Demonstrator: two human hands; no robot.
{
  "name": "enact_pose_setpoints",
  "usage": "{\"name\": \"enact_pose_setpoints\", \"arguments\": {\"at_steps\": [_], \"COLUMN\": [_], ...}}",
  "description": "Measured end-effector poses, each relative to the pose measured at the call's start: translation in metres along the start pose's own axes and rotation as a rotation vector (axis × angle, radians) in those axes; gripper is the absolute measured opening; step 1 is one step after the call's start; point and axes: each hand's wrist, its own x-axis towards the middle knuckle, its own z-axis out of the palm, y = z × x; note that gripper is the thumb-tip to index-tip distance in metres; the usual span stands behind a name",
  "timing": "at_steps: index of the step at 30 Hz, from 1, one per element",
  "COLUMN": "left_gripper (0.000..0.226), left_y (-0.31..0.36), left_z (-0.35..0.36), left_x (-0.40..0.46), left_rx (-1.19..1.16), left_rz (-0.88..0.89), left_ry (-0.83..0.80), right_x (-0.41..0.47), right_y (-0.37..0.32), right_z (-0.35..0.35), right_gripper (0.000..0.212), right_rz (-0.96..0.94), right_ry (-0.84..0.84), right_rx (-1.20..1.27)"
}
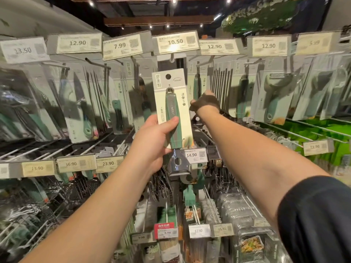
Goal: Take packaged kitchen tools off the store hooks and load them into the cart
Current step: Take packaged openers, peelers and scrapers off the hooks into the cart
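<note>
Your left hand (157, 137) has its grip closed round the lower half of a carded peeler (171, 109) — thumb across the green handle, fingers behind the card. The pack stands upright at centre frame, its hang hole clear of any hook, so it reads as already off the rack. Holding low on the handle keeps the card face toward you; the metal head pokes out below the card at 6 o'clock.

Your right hand (205, 103) reaches past the pack at 3 o'clock, deep among the hanging packs (224, 86) under the 12.90 tag (218, 46). It is in shadow, fingers turned away — I cannot tell whether that grip holds anything or is open.

The 10.50 tag (175, 42) sits at 12 o'clock above the peeler; the hook (171, 57) beneath it looks bare at its tip. More peelers (273, 95) hang further out at 3 o'clock.

No cart is in view, so loading remains to be done.
</note>
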Motion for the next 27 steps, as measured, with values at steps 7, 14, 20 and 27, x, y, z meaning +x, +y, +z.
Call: {"name": "enact_pose_setpoints", "arguments": {"at_steps": [7, 14, 20, 27], "left_gripper": [0.031, 0.03, 0.031, 0.03], "left_y": [0.0, -0.003, -0.005, -0.008], "left_z": [0.006, 0.009, 0.009, 0.007], "left_x": [0.015, 0.025, 0.028, 0.027], "left_rx": [0.025, 0.049, 0.044, 0.016], "left_rz": [0.033, 0.054, 0.047, 0.043], "left_ry": [0.027, 0.044, 0.048, 0.054], "right_x": [0.041, 0.068, 0.078, 0.059], "right_y": [-0.003, 0.002, 0.006, 0.007], "right_z": [0.027, 0.044, 0.048, 0.038], "right_gripper": [0.048, 0.041, 0.039, 0.053], "right_rz": [-0.052, -0.08, -0.099, -0.091], "right_ry": [0.061, 0.091, 0.075, 0.025], "right_rx": [-0.041, -0.027, -0.003, -0.05]}}
